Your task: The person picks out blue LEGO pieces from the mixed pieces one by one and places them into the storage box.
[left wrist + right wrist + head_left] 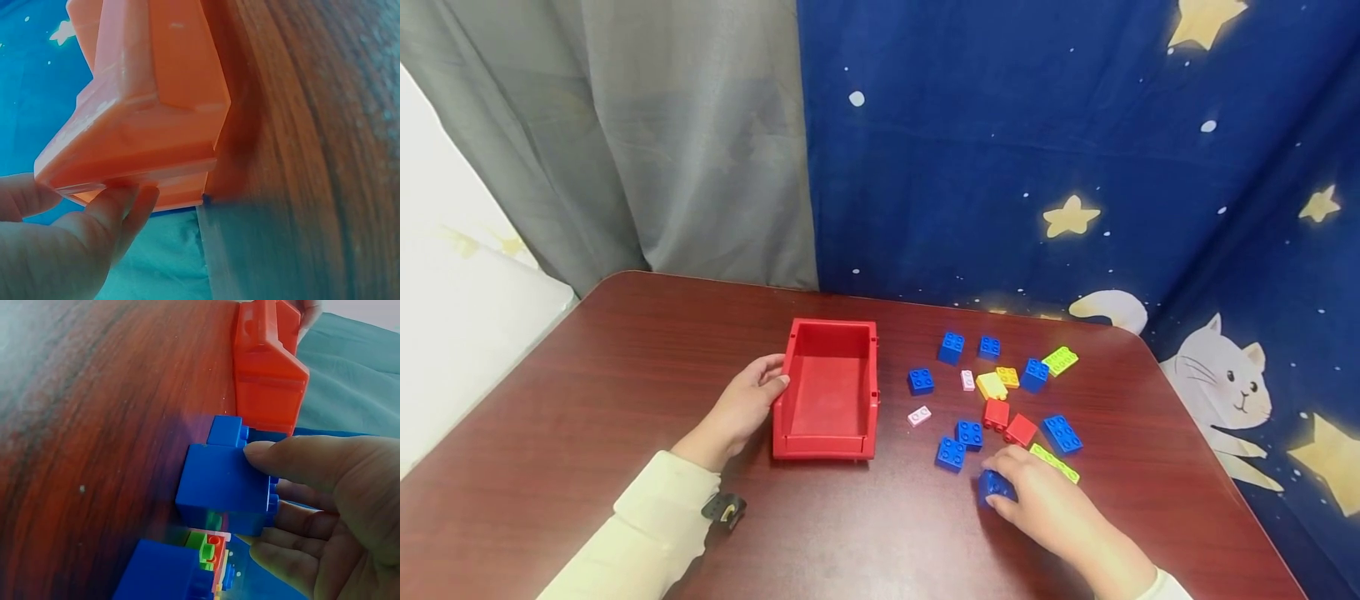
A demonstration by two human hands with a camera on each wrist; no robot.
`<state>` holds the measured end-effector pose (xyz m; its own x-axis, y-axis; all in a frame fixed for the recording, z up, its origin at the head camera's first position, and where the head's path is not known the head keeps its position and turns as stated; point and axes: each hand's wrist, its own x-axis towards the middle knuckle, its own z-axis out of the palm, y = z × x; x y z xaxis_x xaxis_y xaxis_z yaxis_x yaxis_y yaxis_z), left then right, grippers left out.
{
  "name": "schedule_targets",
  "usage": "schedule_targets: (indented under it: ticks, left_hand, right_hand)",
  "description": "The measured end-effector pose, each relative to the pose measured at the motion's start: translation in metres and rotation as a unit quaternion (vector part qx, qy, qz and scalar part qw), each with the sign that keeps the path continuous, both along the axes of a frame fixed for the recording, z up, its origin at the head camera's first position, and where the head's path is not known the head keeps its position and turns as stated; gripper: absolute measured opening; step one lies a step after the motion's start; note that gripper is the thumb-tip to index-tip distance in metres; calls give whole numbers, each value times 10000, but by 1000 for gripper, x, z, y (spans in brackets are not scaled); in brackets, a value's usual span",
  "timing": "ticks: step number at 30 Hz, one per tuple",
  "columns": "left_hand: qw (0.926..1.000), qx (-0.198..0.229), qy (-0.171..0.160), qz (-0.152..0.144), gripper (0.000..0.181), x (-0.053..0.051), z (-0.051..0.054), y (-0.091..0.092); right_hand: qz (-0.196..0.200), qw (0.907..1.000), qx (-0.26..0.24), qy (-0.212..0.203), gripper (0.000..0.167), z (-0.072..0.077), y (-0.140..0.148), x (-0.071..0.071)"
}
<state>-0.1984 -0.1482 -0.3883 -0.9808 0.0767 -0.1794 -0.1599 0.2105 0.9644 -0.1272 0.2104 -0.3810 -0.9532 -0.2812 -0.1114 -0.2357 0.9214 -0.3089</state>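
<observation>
We look down at a dark reddish-brown table (625, 392). Left of centre in the frame stands a red bin (826, 447), and at its left side a person's left hand (739, 417) grips the wall's edge between thumb and fingers. Below right of centre, the person's right hand (1048, 506) pinches a blue block (992, 490), thumb on one side, fingers on the other; we cannot tell whether the block is resting on the table or just clear of it. In the right wrist view, we see its studs facing the fingers.

Right of centre, above the right hand, we find loose blocks: seven more blue ones, two red blocks (1020, 430), two yellow blocks (991, 386), two lime-green blocks (1061, 361) and two small pink blocks (919, 416). Across the top hang a grey curtain (700, 125) and, to its right, a blue curtain (947, 167) with yellow stars. At the right edge we see a printed pale cat (1225, 375).
</observation>
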Motion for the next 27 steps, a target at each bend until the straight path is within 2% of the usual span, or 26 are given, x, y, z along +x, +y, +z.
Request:
schedule_targets:
  ticks: [15,27]
  left_hand:
    - [10000,-46,-6,4,50,2,2,3]
    - [9999,-122,-57,77,50,1,0,1]
  right_hand:
    - [191,9991,-151,348,41,15,-13,-1]
    - [988,9873,-468,1150,39,26,-41,-5]
